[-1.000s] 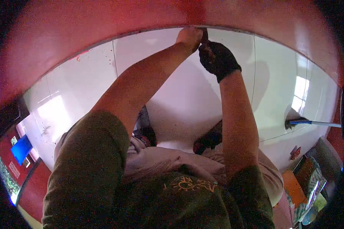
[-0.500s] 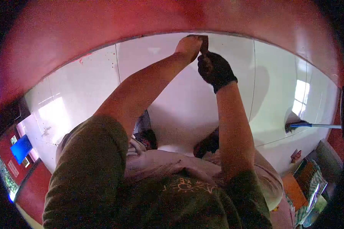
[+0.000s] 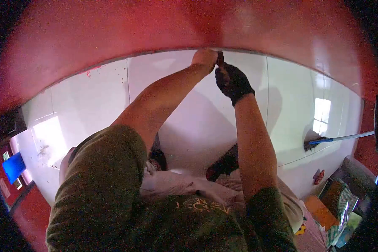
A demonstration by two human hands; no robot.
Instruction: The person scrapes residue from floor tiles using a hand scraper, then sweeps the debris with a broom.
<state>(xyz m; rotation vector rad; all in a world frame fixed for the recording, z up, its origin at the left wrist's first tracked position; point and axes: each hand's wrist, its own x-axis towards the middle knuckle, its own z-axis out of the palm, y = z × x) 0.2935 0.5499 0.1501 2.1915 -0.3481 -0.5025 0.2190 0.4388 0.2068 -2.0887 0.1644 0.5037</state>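
My two hands at the red wall, bare left hand and gloved right hand both closed on one small dark tool, one broom on white floor tiles.

Hands: left hand and gloved right hand side by side, where floor meets wall.
Broom: on floor, far right.
Packets: lower right.

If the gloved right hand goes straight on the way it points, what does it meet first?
Probably the dark tool at its fingertips, then the red wall just beyond; the right hand points there, though depth is unclear.
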